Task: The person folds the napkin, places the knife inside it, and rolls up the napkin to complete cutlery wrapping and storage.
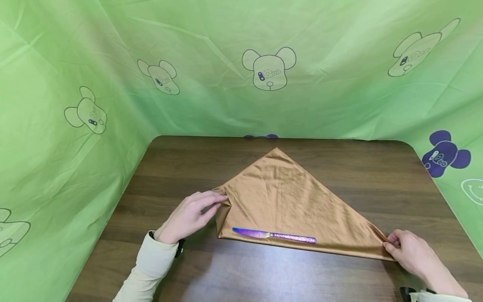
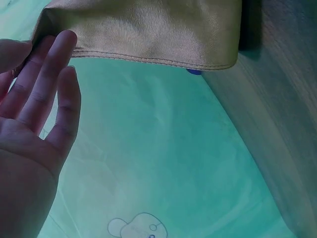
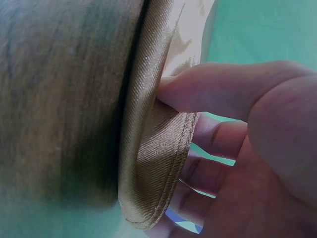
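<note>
One end of the cloth (image 1: 286, 193) is partly turned in, pinched by the left hand (image 1: 191, 214); the right hand (image 1: 410, 251) pinches the other, unturned — knife (image 1: 277, 236) uncovered.

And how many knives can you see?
1: the shiny purple-blue knife lies on the brown cloth along its near edge, blade toward the left hand, handle toward the right hand. Any under the cloth would be hidden.
</note>
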The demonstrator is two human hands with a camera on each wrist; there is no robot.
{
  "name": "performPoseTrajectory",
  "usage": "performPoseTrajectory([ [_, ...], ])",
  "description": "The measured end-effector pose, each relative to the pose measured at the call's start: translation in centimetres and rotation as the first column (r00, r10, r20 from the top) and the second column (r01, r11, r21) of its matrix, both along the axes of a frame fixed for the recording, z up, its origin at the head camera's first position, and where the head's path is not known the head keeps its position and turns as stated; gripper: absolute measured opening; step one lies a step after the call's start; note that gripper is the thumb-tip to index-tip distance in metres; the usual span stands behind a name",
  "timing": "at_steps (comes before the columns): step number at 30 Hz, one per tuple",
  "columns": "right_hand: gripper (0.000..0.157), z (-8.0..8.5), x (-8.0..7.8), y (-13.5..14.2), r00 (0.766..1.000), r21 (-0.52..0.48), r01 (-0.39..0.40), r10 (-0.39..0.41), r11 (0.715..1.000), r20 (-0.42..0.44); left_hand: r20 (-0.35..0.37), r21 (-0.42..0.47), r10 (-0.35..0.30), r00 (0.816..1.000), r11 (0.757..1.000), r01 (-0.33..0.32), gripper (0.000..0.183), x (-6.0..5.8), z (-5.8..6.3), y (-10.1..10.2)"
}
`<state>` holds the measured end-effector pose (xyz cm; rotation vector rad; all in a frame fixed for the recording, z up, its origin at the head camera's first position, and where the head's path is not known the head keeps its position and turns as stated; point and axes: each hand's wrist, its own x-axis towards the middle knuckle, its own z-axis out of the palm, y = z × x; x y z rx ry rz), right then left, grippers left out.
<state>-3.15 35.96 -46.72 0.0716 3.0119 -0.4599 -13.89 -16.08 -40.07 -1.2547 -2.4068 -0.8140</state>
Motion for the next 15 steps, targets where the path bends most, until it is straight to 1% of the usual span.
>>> performPoseTrajectory([
  [10, 0.010, 0.2, -0.1, -0.1, 1.000, 0.004, 0.007, -0.007, 1.000, 0.005, -0.014, -0.020, -0.048, 0.999, 0.999, 0.048, 0.029, 0.0, 0.4, 1.2],
  [15, 0.010, 0.2, -0.1, 0.0, 1.000, -0.002, 0.006, -0.006, 1.000, 0.007, -0.024, -0.031, -0.063, 0.998, 0.998, 0.062, 0.029, 0.1, 0.6, 1.9],
])
